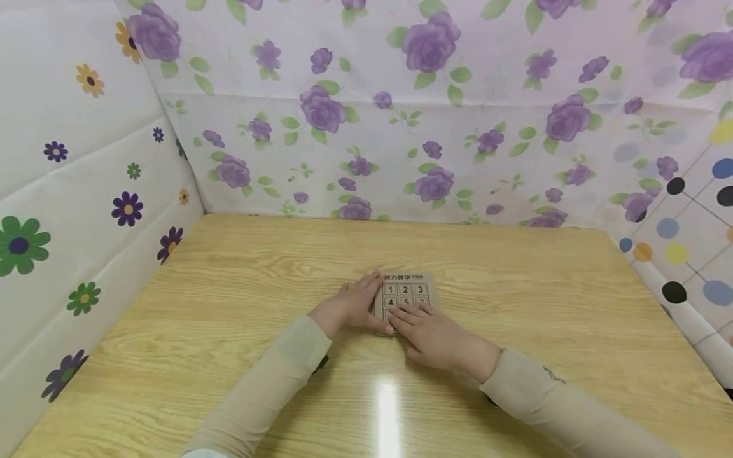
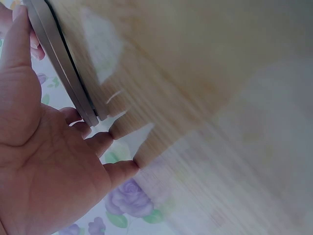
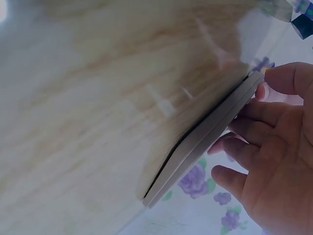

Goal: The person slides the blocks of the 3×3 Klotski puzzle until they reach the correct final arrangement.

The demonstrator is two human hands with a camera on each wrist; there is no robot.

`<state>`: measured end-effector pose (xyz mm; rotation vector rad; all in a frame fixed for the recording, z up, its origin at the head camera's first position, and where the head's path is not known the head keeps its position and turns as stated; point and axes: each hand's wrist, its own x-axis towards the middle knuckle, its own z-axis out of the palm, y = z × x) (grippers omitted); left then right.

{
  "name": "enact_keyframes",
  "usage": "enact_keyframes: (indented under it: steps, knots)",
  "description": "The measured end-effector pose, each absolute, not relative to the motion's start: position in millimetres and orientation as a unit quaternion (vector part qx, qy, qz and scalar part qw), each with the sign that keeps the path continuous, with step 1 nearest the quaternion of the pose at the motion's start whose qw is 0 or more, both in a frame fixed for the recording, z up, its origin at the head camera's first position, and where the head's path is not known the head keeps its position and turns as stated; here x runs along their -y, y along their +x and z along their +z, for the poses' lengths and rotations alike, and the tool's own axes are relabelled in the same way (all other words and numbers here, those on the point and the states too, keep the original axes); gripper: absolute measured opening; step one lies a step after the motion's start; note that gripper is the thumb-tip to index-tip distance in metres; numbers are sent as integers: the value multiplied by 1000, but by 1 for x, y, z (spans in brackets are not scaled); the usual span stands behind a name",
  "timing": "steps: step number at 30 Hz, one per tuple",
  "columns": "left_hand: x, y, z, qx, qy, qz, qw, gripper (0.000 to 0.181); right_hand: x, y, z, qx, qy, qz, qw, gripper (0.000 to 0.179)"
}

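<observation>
A beige sliding number puzzle (image 1: 405, 289) with square tiles lies flat on the wooden table (image 1: 275, 267). Tiles 1 to 5 can be read; the lower ones are partly hidden under fingers. My left hand (image 1: 355, 304) holds the puzzle's left side, thumb at the near corner and fingers toward the far corner. In the left wrist view, the puzzle's side edge (image 2: 63, 61) sits between thumb and fingers. My right hand (image 1: 438, 337) rests its extended fingers on the middle and lower tiles. The right wrist view shows those fingers over the puzzle's thin edge (image 3: 205, 137).
A white cloth with purple roses (image 1: 321, 108) hangs behind the table. Flowered cloth (image 1: 86, 159) stands along the left side, and dotted cloth (image 1: 681, 254) along the right. A light reflection (image 1: 387, 413) shines on the near tabletop.
</observation>
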<state>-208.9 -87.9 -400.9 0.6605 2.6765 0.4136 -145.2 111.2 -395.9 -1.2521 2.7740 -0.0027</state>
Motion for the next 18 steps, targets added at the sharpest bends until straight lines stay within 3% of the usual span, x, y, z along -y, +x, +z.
enact_keyframes:
  steps: [9, 18]
  knots:
    - [88, -206, -398, -942, 235, 161, 179, 116, -121, -149, -390, -917, -387, -31, 88, 57]
    - [90, -208, -399, -943, 229, 156, 182, 115, -141, -150, -388, -924, -375, -14, 76, 53]
